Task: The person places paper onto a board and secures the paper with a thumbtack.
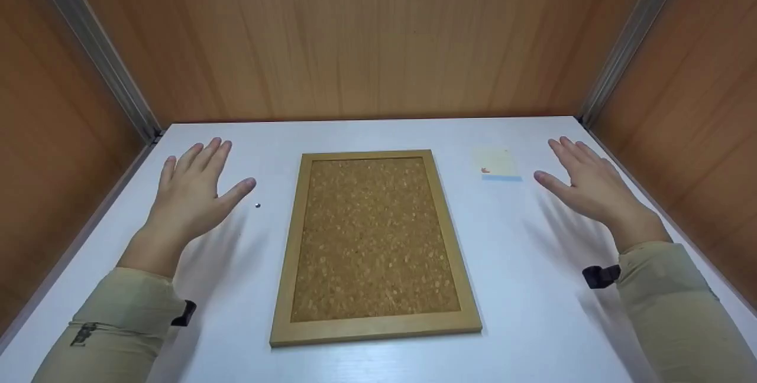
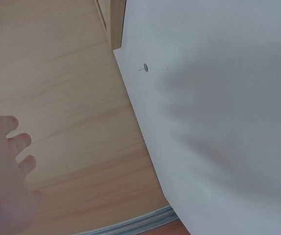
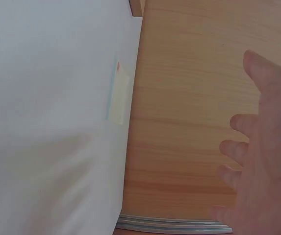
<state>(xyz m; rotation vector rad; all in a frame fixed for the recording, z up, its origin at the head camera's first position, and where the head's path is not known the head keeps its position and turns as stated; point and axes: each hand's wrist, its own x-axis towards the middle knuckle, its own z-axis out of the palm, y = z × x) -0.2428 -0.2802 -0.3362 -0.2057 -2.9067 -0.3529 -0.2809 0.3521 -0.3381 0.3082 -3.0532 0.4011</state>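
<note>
A cork board [image 1: 376, 241] in a light wooden frame lies flat in the middle of the white table. On the left, my left hand [image 1: 192, 197] hovers above the surface with fingers straight and thumb spread, holding nothing. Close to that thumb lies a small silver thumbtack [image 1: 258, 205]; the left wrist view shows the tack [image 2: 145, 67] with its thin pin. My right hand [image 1: 597, 185] hovers at the right, fingers extended and holding nothing. To its left is a pale yellow sticky note [image 1: 497, 163] with a blue strip and a small red mark.
Wooden panels [image 1: 378, 40] enclose the table [image 1: 236, 324] at the back and both sides. Metal posts [image 1: 636, 34] stand at the back corners. Each sleeve has a small black clip [image 1: 601, 276] near the wrist.
</note>
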